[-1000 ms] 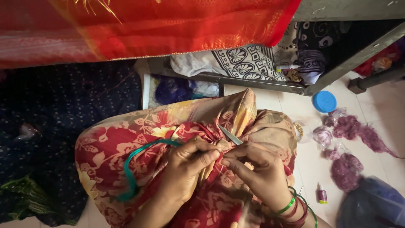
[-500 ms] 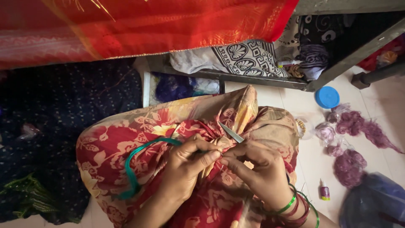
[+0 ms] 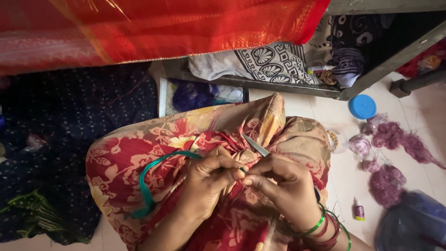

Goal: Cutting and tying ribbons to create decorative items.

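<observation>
Over the floral cloth (image 3: 139, 162) on the lap, the left hand (image 3: 206, 179) pinches a green cord (image 3: 148, 186); the right hand (image 3: 283, 183), touching it, grips a slim metal tool (image 3: 255, 145); beyond the cloth's right edge lie purple thread tufts (image 3: 388, 183) and a blue lid (image 3: 362, 106).

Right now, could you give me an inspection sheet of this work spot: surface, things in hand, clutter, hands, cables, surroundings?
Surface: pale tiled floor; the work rests on a lap draped in red floral cloth.
Job's things: green thread looping from the left hand; slim metal tool sticking up above the fingers.
Clutter: purple thread tufts, blue round lid, small glue bottle.
Grippers: left hand pinches the thread; right hand, with bangles, meets it fingertip to fingertip.
Cables: nothing seen.
Surroundings: red-orange fabric hanging above; folded patterned cloths on a low metal shelf; dark dotted cloth at the left.
</observation>
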